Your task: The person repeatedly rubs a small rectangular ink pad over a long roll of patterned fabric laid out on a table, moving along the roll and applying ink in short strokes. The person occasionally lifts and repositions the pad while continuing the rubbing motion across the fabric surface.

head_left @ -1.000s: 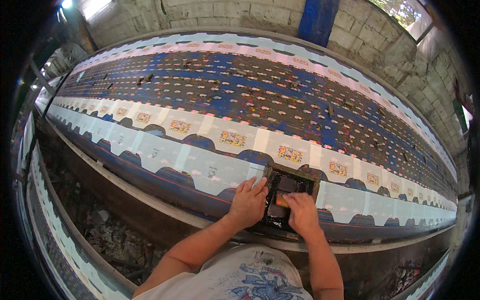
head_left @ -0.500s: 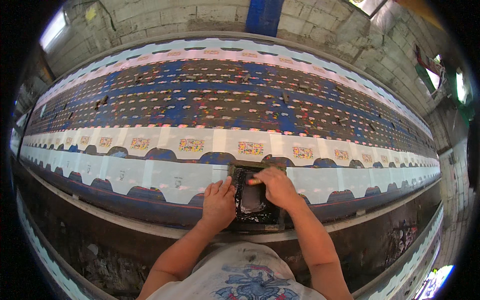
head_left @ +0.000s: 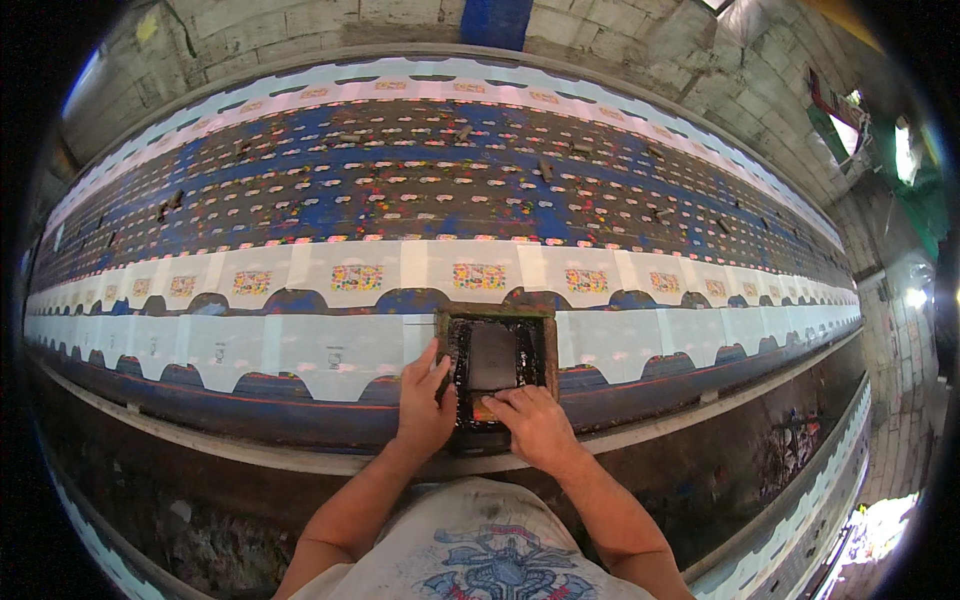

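Note:
A small screen-printing frame (head_left: pixel 550 350) lies on the near strip of white fabric pieces (head_left: pixel 620 335), right in front of me. Dark ink rims its inside, around a greyish mesh window (head_left: pixel 492 352). My left hand (head_left: pixel 425 405) rests against the frame's left side, its fingers stretched and apart. In my right hand (head_left: pixel 537 425) is a squeegee with an orange edge (head_left: pixel 482 411), pinched at the near end of the mesh. My fingers hide most of the squeegee. To the left of the frame, some white pieces bear a small dark print (head_left: pixel 334 357).
A second fabric row with colourful printed rectangles (head_left: pixel 480 277) runs behind the frame. Beyond it, the long table (head_left: pixel 400 225) is dark and blue, spotted with ink and small dark lumps (head_left: pixel 545 170). A ledge (head_left: pixel 300 460) borders its near side; a block wall (head_left: pixel 350 30) stands behind.
My right hand has drawn the squeegee from the far part of the mesh to its near end. My left hand stays at the frame's left side. The whole view has shifted slightly.

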{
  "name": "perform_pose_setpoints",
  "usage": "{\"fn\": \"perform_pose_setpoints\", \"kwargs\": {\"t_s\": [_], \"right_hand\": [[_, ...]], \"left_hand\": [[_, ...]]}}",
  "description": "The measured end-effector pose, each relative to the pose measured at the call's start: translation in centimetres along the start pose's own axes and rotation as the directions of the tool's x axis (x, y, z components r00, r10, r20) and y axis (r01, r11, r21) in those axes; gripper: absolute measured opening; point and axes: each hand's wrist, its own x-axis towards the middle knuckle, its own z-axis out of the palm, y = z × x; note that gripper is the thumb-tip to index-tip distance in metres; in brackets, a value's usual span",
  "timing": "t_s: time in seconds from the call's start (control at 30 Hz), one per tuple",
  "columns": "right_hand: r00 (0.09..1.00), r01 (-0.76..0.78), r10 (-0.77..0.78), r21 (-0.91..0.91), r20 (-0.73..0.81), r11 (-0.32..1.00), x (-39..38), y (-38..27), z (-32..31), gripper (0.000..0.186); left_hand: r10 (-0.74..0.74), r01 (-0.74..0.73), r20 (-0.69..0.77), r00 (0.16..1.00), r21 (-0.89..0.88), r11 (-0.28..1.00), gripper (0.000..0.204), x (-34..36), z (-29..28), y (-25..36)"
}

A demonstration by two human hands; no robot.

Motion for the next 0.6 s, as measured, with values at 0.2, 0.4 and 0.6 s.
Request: {"fn": "perform_pose_setpoints", "kwargs": {"t_s": [0.2,0.4,0.6], "right_hand": [[1.0,-0.024,0.026,0.074,-0.016,0.997,-2.0,-1.3,0.0,0.057],[0.985,0.002,0.037,0.224,-0.171,0.975,-4.7,0.5,1.7,0.052],[0.957,-0.017,0.1,0.292,-0.272,0.956,-9.0,5.4,0.0,0.05]], "left_hand": [[-0.21,0.207,0.008,0.978,-0.204,0.957,0.07,-0.5,0.8,0.4],[-0.241,0.208,-0.064,0.969,-0.325,0.922,0.065,-0.7,2.2,0.5],[-0.164,0.124,-0.1,0.981,-0.322,0.939,0.058,0.3,7.6,5.2]]}}
